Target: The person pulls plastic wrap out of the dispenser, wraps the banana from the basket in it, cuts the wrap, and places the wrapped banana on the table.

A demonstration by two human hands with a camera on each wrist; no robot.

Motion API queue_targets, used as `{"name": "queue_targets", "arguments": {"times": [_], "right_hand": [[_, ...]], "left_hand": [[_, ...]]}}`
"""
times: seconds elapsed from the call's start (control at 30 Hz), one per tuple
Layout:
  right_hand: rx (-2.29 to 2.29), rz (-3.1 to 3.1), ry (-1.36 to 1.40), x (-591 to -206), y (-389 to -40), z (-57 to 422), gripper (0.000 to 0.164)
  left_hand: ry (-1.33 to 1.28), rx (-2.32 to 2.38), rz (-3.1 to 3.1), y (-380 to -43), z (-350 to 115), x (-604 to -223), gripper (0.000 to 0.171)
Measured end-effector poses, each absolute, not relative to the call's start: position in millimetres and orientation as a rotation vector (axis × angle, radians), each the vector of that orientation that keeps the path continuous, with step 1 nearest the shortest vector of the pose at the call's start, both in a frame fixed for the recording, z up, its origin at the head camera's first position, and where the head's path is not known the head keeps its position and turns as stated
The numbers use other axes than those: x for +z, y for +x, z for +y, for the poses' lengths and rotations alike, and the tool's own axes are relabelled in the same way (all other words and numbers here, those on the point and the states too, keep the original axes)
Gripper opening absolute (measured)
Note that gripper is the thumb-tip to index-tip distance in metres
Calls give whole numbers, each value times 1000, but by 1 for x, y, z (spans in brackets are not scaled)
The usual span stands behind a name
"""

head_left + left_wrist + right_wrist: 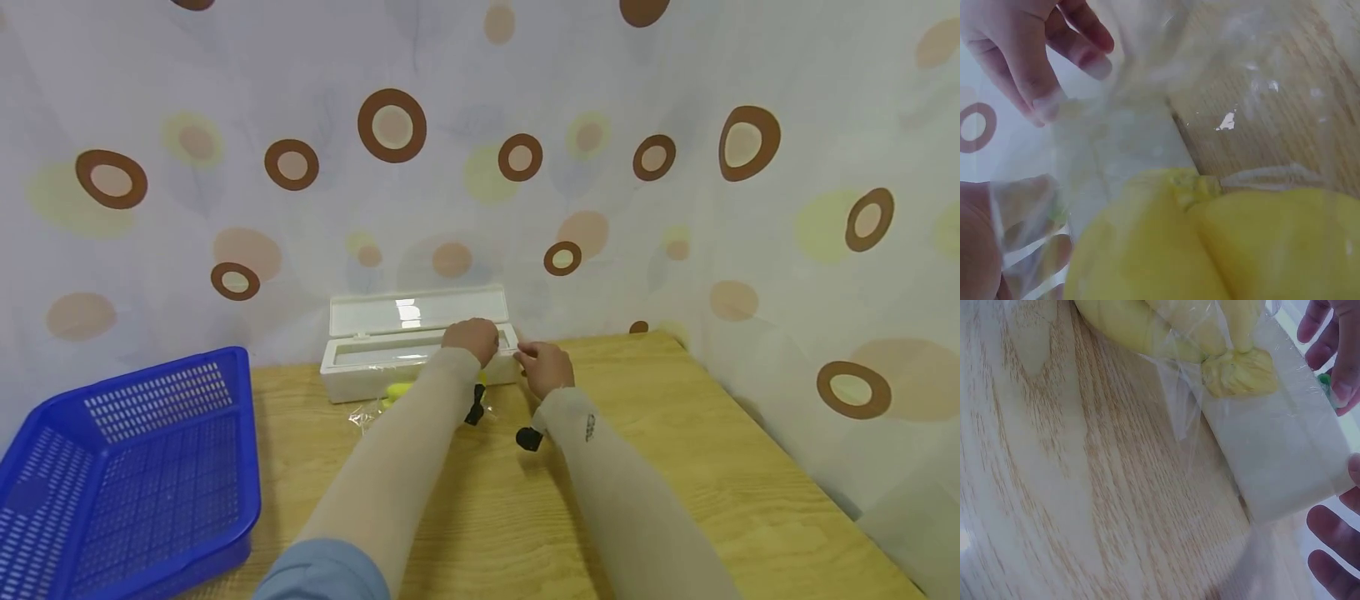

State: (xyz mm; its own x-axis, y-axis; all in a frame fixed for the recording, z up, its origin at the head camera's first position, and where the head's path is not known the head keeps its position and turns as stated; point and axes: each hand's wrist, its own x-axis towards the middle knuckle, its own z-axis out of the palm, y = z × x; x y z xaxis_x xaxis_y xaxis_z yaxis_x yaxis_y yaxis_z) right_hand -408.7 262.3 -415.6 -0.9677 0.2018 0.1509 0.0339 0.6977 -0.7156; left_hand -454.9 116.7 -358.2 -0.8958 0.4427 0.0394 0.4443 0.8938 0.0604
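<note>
A long white cling film box (352,384) stands near the wall with its lid (375,315) raised. My left hand (471,339) is over its right part; its thumb and fingers pinch a small green piece (1324,380) at the box's edge. At the box's right end, my right hand (546,367) grips the corner between thumb and finger, with other fingers spread in the right wrist view. Yellow bananas (1147,244) lie against the box's front under clear film (1266,175). In the head view the left forearm hides most of the bananas.
A blue plastic basket (251,467) stands on the left of the wooden table (675,417). A patterned sheet (450,208) hangs behind the table and along its right side. Black straps (528,438) sit at the wrists.
</note>
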Motion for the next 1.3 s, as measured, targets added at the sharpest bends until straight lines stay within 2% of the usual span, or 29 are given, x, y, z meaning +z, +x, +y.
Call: {"name": "queue_targets", "arguments": {"times": [0.2, 0.37, 0.5, 0.87, 1.3], "right_hand": [[1152, -2686, -191, -416, -406, 261, 36], [1154, -2680, -193, -417, -407, 261, 35], [1144, -2687, -185, -415, -406, 261, 35], [697, -2850, -35, -409, -406, 265, 35], [677, -2838, -16, -414, -407, 266, 33]], "left_hand": [[-733, -133, -3049, -460, 110, -361, 32], [-759, -74, -3021, -465, 106, -363, 21], [-747, -52, -3024, -464, 103, -360, 19], [-745, -90, -3051, -457, 98, -355, 20], [-747, -61, -3046, -457, 92, -359, 20]]}}
